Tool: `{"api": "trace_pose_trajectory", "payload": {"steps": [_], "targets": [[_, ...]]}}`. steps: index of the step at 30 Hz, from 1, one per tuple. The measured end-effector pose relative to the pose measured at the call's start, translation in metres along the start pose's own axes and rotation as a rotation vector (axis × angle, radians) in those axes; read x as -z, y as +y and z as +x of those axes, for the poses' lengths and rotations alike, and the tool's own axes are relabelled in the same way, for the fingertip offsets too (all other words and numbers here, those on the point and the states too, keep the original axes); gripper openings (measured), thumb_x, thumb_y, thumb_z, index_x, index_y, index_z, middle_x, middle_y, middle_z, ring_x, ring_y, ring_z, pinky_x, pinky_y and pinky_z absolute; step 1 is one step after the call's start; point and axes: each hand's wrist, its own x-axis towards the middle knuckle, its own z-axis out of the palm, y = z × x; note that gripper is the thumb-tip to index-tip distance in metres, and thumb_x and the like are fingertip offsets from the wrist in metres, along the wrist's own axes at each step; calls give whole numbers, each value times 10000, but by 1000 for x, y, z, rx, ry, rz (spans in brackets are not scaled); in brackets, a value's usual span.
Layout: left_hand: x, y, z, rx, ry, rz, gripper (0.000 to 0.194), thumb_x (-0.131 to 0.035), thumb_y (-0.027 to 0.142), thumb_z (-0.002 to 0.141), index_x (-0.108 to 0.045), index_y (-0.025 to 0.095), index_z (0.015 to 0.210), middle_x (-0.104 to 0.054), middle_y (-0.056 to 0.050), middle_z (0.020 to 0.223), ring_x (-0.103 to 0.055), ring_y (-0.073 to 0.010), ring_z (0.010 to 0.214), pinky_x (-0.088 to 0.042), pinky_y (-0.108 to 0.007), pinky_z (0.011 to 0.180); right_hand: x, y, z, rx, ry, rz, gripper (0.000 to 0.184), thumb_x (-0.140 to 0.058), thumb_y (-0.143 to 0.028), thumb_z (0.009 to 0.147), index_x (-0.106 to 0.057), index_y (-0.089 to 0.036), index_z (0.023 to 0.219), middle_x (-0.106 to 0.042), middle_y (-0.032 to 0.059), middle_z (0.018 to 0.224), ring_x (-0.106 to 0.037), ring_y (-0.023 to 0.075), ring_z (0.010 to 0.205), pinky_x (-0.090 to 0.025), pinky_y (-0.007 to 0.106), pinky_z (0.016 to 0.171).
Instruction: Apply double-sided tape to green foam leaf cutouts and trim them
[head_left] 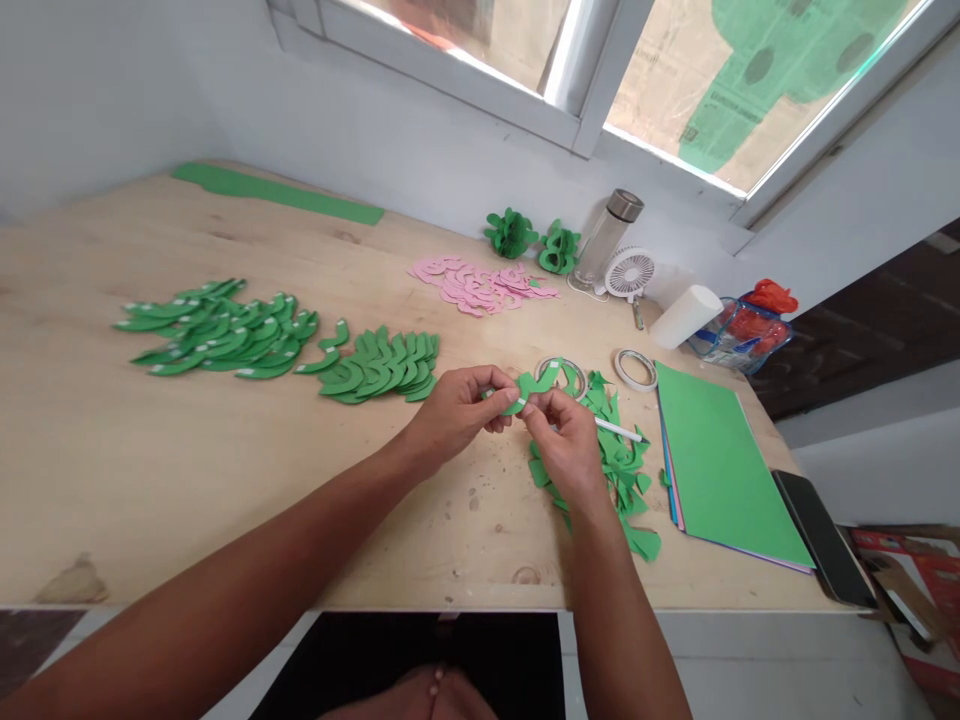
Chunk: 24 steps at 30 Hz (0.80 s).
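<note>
My left hand [461, 405] pinches a curved green paper cutout [534, 386] just above the wooden table [187, 470]. My right hand [564, 440] meets it from the right, its fingers closed on the same piece, where a small white strip shows. A thin white stick [619, 430] pokes out to the right from beside my right hand. Under my right hand lies a loose heap of green paper scraps [619, 465]. A tape roll [561, 370] lies just behind the held piece.
Two fans of green cutouts [225, 335] [379, 365] lie to the left, pink cutouts [480, 285] behind. Two green paper flowers [511, 232], a bottle [609, 238], a small fan [628, 272], a second tape roll [636, 368], stacked coloured sheets [716, 465] and a phone [821, 540] stand right.
</note>
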Motion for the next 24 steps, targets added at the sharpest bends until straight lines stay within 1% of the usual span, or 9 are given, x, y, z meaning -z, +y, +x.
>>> {"api": "trace_pose_trajectory", "payload": {"steps": [6,11,14,24], "targets": [[0,-1,0,-13,16,-14,170,-592,299,737,-580,144,667,-541,21,544,-485,-85,511,-416,-210,519,0,-1,-1,-4,1,26,141,-535,-251,750,-515,-172,636,-506,-30,604,-418,97,556,-331,228,539],[0,-1,0,-8,27,-4,170,-592,296,735,-582,141,666,-543,21,551,-487,-85,516,-418,-207,524,0,5,1,-29,16,76,132,-545,-268,742,-528,-172,653,-522,-23,624,-426,104,574,-331,230,542],[0,-1,0,-11,30,9,170,-585,298,738,-582,143,670,-543,19,556,-487,-88,516,-421,-212,528,0,7,2,-17,34,108,146,-542,-283,745,-520,-176,648,-522,-21,633,-436,108,586,-333,232,550],[-1,-4,1,4,11,-1,164,-591,291,731,-578,138,673,-533,23,549,-481,-83,512,-421,-207,523,1,0,1,-28,56,110,174,-535,-293,759,-479,-179,641,-469,-37,607,-411,99,569,-316,228,543]]}}
